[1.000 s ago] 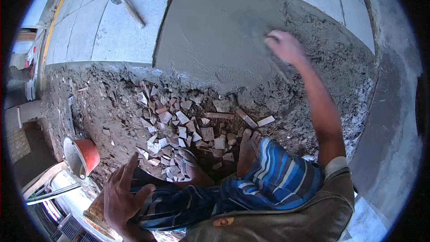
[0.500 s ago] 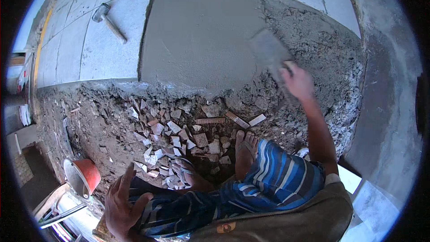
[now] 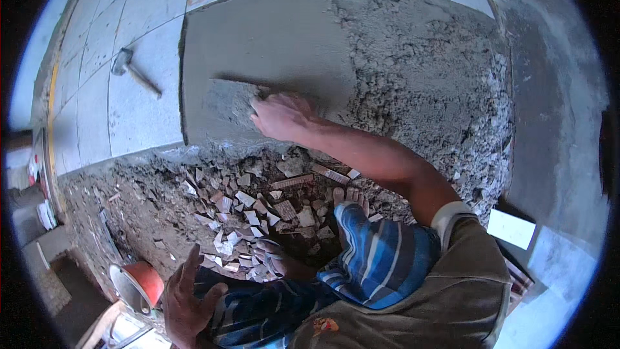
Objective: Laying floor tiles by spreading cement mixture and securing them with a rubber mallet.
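Note:
My right hand point(image 3: 284, 116) grips a flat trowel point(image 3: 234, 100), its wide blade lying on smooth wet mortar point(image 3: 271, 32) near the edge of the laid tiles. Fingers wrap round the handle, which is mostly hidden. The blade's surface is smeared with grey mortar. My left hand point(image 3: 188, 300) rests by my left knee, fingers apart, with nothing in it. To the right of the smooth patch the mortar point(image 3: 413, 64) is rough and lumpy.
A mallet point(image 3: 135, 72) lies on the pale floor tiles point(image 3: 145, 106) at left. Broken tile pieces point(image 3: 258, 210) are heaped around my feet. An orange bucket point(image 3: 141, 284) tilts at lower left. A white tile point(image 3: 510, 228) lies at right, beside a grey concrete strip point(image 3: 542, 129).
My right hand has swept the trowel leftward from the rough mortar's edge across the smooth patch. My left hand stays by the knee. The view has shifted a little.

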`<action>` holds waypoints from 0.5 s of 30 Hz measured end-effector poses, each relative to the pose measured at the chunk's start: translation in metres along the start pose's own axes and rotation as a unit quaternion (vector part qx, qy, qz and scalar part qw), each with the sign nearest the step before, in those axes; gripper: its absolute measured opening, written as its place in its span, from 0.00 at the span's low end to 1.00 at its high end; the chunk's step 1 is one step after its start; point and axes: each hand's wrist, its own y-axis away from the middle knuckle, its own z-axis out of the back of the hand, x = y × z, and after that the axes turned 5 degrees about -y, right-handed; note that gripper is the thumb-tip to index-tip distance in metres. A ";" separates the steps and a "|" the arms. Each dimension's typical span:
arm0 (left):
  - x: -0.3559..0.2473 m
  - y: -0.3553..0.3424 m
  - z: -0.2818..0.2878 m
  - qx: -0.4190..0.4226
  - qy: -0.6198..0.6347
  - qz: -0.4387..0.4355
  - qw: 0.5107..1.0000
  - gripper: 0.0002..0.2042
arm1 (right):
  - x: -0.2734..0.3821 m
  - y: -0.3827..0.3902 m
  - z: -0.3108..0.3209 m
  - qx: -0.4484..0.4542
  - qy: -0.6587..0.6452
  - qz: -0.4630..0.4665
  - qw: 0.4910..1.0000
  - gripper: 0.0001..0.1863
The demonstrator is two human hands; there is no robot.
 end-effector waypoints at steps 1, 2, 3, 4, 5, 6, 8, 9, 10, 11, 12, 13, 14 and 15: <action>-0.004 0.001 0.002 0.003 -0.009 0.018 1.000 0.45 | -0.004 -0.008 -0.002 -0.006 0.011 0.010 1.000 0.24; -0.005 0.003 0.002 0.004 -0.017 0.038 0.999 0.44 | -0.015 -0.011 0.003 -0.008 0.010 0.007 1.000 0.24; 0.001 0.005 0.001 0.020 -0.016 0.025 0.999 0.39 | -0.031 -0.010 0.011 -0.021 -0.004 -0.025 0.999 0.24; 0.005 0.007 0.000 0.017 -0.013 0.032 0.999 0.39 | -0.038 -0.005 0.018 -0.029 -0.016 -0.049 0.998 0.24; 0.011 0.008 -0.002 0.005 -0.011 0.043 0.999 0.41 | -0.047 0.007 0.025 -0.043 -0.026 -0.080 0.996 0.23; 0.013 0.013 -0.005 -0.007 -0.005 0.056 0.998 0.44 | -0.056 0.026 0.039 -0.054 -0.033 -0.109 0.992 0.22; 0.013 0.010 -0.005 -0.009 -0.013 0.049 0.999 0.43 | -0.104 0.064 0.046 -0.139 -0.020 -0.168 0.976 0.22; 0.012 0.007 -0.002 -0.011 -0.028 0.033 0.999 0.43 | -0.135 0.086 0.047 -0.220 0.002 -0.173 0.960 0.23; 0.013 0.006 0.000 -0.018 -0.020 0.045 0.999 0.43 | -0.162 0.100 0.050 -0.254 0.020 -0.162 0.953 0.24; 0.012 0.007 0.002 -0.012 -0.030 0.039 0.999 0.42 | -0.175 0.111 0.057 -0.289 0.045 -0.162 0.942 0.22; 0.011 0.007 0.004 -0.005 -0.037 0.028 0.999 0.42 | -0.196 0.125 0.067 -0.311 0.048 -0.154 0.937 0.22; 0.008 0.008 0.006 -0.008 -0.059 0.009 0.998 0.42 | -0.212 0.131 0.073 -0.333 0.050 -0.145 0.930 0.21; 0.007 0.011 0.007 -0.013 -0.053 0.030 0.998 0.42 | -0.207 0.126 0.075 -0.322 0.047 -0.128 0.937 0.21; 0.007 0.015 0.008 -0.018 -0.062 0.011 0.998 0.43 | -0.201 0.121 0.079 -0.328 0.014 -0.131 0.935 0.21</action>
